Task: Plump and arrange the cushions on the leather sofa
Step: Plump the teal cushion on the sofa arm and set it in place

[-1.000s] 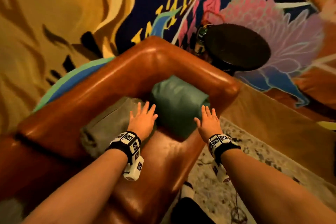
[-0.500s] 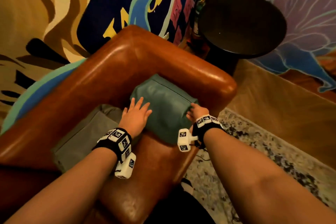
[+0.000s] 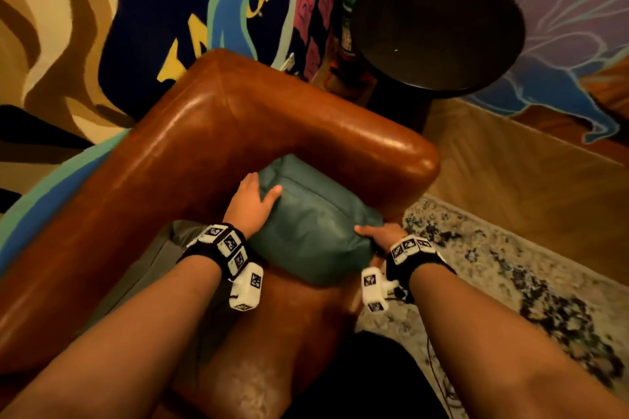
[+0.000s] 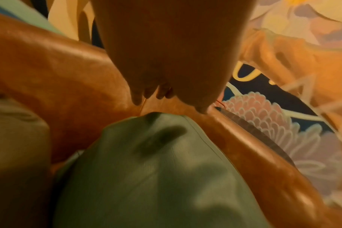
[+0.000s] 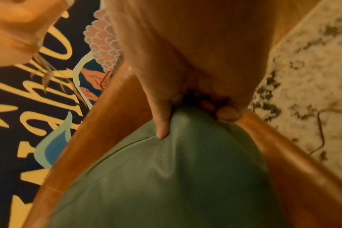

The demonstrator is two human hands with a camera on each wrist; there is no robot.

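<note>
A teal green cushion [image 3: 316,218] leans in the corner of the brown leather sofa [image 3: 211,146]. My left hand [image 3: 253,201] lies against its upper left corner, thumb spread on the front face. In the left wrist view the fingers [image 4: 137,97] reach past the green cushion [image 4: 156,169] toward the sofa back, not closed on it. My right hand [image 3: 381,235] grips the cushion's right corner. Its thumb [image 5: 162,123] digs into the green cushion [image 5: 166,177] and the fingers [image 5: 226,114] curl behind. A grey cushion [image 3: 163,255] lies to the left, partly hidden by my left arm.
A round dark side table [image 3: 439,27] stands just beyond the sofa arm, with bottles [image 3: 347,27] beside it. A speckled rug [image 3: 510,282] with a thin cable [image 3: 439,367] covers the floor on the right. A painted mural wall [image 3: 153,10] runs behind the sofa.
Both hands went from hovering flat in front of the green cushion to its two sides. The right hand took hold of the right corner; the left slid up to the upper left corner.
</note>
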